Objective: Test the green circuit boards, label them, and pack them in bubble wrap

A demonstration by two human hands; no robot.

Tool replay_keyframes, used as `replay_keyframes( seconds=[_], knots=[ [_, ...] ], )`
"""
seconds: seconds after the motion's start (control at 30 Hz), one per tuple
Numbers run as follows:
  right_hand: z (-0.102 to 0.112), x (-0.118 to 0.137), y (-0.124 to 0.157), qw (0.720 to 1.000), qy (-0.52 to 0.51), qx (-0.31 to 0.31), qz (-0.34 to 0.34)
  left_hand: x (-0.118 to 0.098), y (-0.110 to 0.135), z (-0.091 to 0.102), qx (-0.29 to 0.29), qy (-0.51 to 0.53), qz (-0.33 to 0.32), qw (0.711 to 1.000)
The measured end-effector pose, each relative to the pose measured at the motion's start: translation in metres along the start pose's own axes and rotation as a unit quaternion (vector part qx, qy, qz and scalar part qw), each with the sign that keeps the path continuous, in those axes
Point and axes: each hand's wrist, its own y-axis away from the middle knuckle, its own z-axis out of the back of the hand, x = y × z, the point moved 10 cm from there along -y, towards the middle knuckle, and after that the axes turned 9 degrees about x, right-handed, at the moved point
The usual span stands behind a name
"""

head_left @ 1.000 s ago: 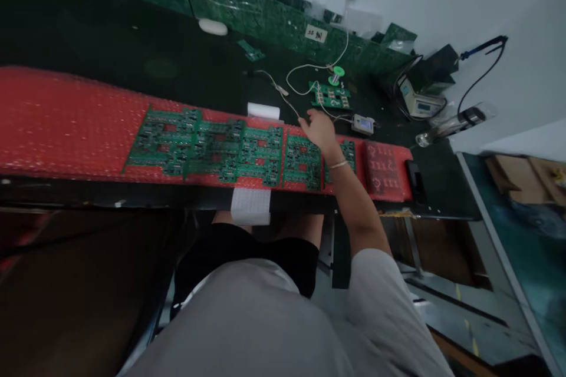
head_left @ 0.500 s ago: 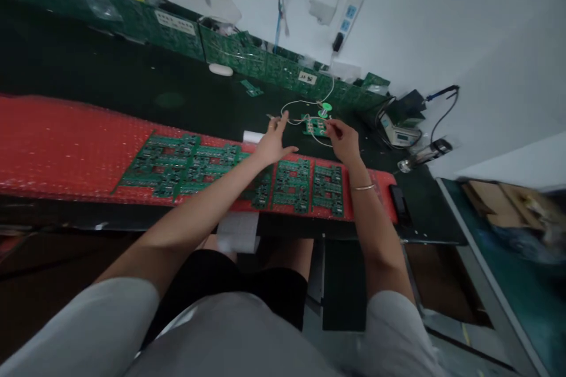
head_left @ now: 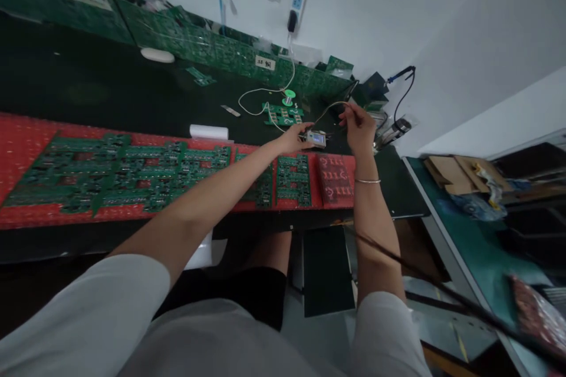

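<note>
My left hand [head_left: 295,138] has its fingers and thumb around the left end of a small grey box with a lit display [head_left: 317,139]. A white cable [head_left: 253,113] loops over the bench and runs down toward that hand. My right hand [head_left: 360,129] pinches a thin brownish wire [head_left: 329,107], which arcs up from near the box. Just behind my left hand lies a green circuit board [head_left: 276,113] with pale parts on it, and a green spool [head_left: 289,98] of wire stands beside it.
Several green circuit boards [head_left: 152,172] lie on red bubble wrap [head_left: 13,129] along the bench front. A small flat pale strip [head_left: 230,111], a white roll [head_left: 209,132] and a white oval object [head_left: 157,55] are left of my hands. A soldering iron [head_left: 401,74] stands back right.
The view has turned right. My left hand has left the cable loop and closed on the small box with a display. My right hand has moved from the green board and now holds up a wire.
</note>
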Motion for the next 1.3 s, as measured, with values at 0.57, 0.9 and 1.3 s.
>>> replay_keyframes(
  seconds=[0.57, 0.9, 1.3],
  knots=[
    [-0.076, -0.008, 0.045, 0.978, 0.034, 0.202, -0.035, -0.092, -0.016, 0.025, -0.047, -0.010, -0.057, 0.997],
    [-0.076, -0.070, 0.059, 0.952, -0.195, 0.191, -0.140, 0.004, 0.152, -0.070, 0.112, -0.371, 0.018, 0.921],
    [-0.081, -0.090, 0.065, 0.974, -0.101, 0.155, -0.133, 0.004, 0.185, -0.082, 0.060, -0.394, 0.028, 0.917]
  ],
)
